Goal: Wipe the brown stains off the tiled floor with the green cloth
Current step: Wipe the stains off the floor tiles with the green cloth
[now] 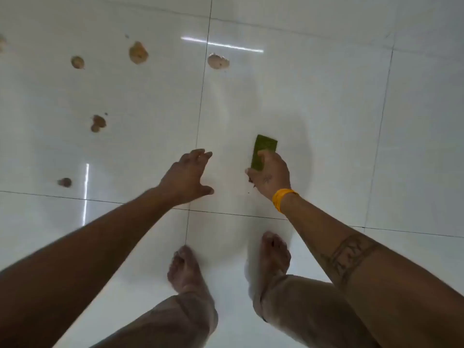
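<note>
While we grip the green cloth (pixel 263 153) folded in our right hand (pixel 270 175), the brown stains wait untouched ahead and to the left.

Because the cloth is folded into a narrow pad, it gives us a firm edge to press with; our right fingers curl closed around its near end, and its far end juts forward over the tiled floor (pixel 326 109), though we cannot tell whether it touches; a small dark smear sits just under that hand; our left hand (pixel 187 175) hovers empty beside it, fingers spread, probably for balance as we bend; the nearest large stain (pixel 218 61) lies well ahead by the grout line, with others (pixel 138 52) (pixel 98 123) scattered leftward; our bare feet (pixel 187 268) stand behind, clear of the mess; most of the wiping, we judge, is not yet done.
</note>
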